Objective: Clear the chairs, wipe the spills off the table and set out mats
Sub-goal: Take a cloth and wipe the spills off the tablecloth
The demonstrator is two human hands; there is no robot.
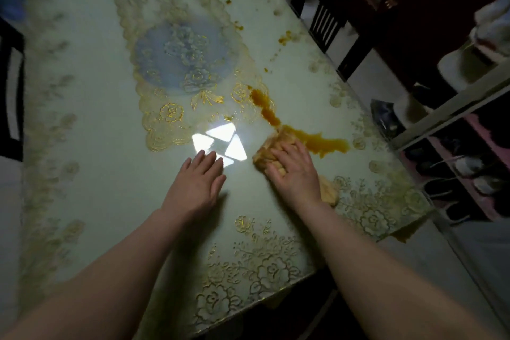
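Pressing a crumpled yellowish cloth (271, 153) onto the desk (91, 124), right hand (296, 171) on top, fingers (287, 150) bent over the wad and gripping it. Cloth is soaked orange-brown, bunched; a tail of it sticks out under the wrist at 5 o'clock of the hand.

Spill (314, 139): thick orange-brown streak, one arm running from the cloth toward 3 o'clock, another curving up toward 12 o'clock onto the corner of a lace-edged mat (182, 61). Smaller splatters (284, 37) dot the desk farther up, along the mat's right edge.

Mat: pale blue centre, gold floral border, lying flat at 11 o'clock of the hands. Desk cover is glossy pale green with gold flower print; bright lamp reflection (220, 143) between the hands.

Left hand (197, 182) lies flat on the desk at 9 o'clock of the cloth, fingers straight, holding nothing, clear of the spill.

Dark chair (325, 25) at the desk's right side, another chair (11, 85) at the left edge. Shoe rack (452, 119) at 3 o'clock.

Cloth's leading edge touches the streak just beyond the right fingertips.
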